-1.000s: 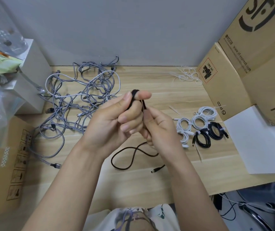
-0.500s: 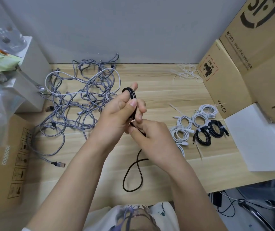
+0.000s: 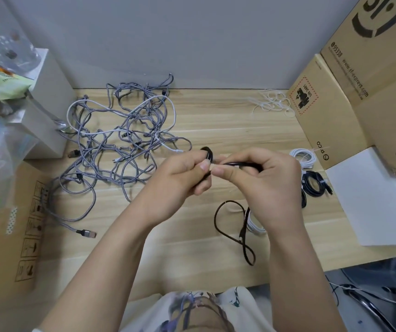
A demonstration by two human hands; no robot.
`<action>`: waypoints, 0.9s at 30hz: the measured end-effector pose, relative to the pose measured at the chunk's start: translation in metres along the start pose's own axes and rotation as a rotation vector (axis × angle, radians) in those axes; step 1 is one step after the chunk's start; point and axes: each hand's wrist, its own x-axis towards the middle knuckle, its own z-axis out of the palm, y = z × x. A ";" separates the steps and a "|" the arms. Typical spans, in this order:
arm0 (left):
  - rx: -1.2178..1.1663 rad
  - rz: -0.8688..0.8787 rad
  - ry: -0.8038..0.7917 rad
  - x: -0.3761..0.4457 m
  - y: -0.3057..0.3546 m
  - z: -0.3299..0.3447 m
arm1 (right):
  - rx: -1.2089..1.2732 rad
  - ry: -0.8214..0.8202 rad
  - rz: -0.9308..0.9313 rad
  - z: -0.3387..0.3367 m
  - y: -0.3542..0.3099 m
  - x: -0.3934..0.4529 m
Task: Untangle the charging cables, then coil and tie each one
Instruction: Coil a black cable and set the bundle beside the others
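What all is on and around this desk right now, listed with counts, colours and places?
black cable: one, black, held in both hands, tail looped on the desk
tangled cables: a pile, grey and white, back left
coiled cables: several, white and black, right, partly hidden by the right hand
ties: a loose heap, white, back right
cardboard boxes: two, brown, right
white sheet: one, right front
desk: one, light wood
left hand: grips the coil
right hand: pinches the cable

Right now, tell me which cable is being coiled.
The black cable: both hands, left and right, hold it. The grey tangle lies untouched.
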 end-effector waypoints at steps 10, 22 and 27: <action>-0.462 -0.198 -0.321 -0.006 0.007 -0.012 | 0.205 0.059 -0.010 0.006 0.011 0.001; -0.808 0.018 -0.027 0.006 0.015 -0.008 | -0.210 -0.549 0.225 0.020 0.013 -0.008; -0.458 -0.001 0.242 0.010 0.008 -0.002 | -0.553 -0.623 0.119 0.018 0.004 -0.010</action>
